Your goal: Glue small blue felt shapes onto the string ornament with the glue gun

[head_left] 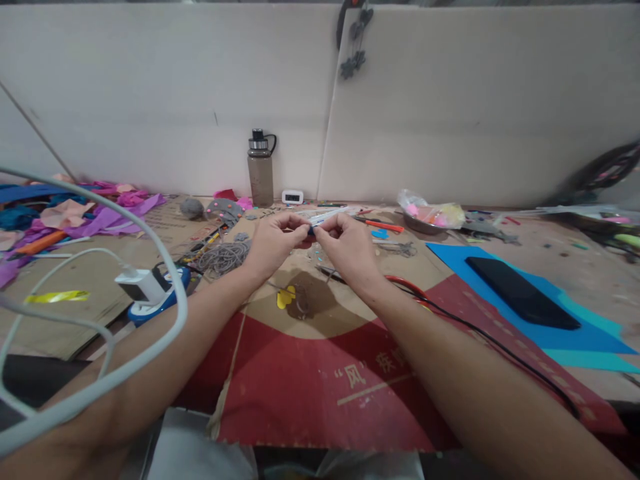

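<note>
My left hand (277, 243) and my right hand (349, 248) meet fingertip to fingertip above the cardboard. Both are closed in a pinch on a small dark blue piece (311, 231); most of it is hidden by the fingers, so its kind cannot be made out. Below them on the cardboard lie a yellow flower-like cutout (285, 297) and a loop of brownish cord (301, 303). A tangle of grey cord (220, 259) rests beside my left wrist. Red-handled scissors (407, 287) lie partly hidden under my right forearm.
A bottle (261, 170) and a small white clock (293, 197) stand by the wall. To the right, a black phone (520, 292) lies on blue sheets (595, 339). A white cable (173, 267) loops across the left side near a charger (143, 287). Crumpled coloured paper (65, 213) lies far left.
</note>
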A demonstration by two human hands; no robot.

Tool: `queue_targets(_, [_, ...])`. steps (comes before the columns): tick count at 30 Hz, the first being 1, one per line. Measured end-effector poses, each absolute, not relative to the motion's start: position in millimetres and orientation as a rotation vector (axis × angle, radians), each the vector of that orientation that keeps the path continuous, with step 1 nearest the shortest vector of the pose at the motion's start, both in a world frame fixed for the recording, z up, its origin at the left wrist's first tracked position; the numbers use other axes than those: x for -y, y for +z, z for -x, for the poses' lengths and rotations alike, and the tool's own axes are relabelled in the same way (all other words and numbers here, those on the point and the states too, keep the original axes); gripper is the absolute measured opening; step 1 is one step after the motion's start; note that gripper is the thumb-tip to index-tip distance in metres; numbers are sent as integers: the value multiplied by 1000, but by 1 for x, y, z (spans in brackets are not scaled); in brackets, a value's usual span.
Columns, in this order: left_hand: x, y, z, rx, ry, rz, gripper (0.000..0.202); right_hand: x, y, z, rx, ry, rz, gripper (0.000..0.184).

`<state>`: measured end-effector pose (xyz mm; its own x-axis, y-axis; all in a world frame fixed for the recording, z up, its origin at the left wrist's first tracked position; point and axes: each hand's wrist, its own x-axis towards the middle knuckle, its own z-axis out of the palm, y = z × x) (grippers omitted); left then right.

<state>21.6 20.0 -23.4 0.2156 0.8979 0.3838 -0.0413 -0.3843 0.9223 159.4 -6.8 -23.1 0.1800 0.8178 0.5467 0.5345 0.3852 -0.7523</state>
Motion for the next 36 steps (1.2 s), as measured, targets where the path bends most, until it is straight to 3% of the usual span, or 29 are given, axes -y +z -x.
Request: queue_targets(36, [-24,-26,-21,-714,1205,-1428,19,2,-29,-157,1310,654,1201,17])
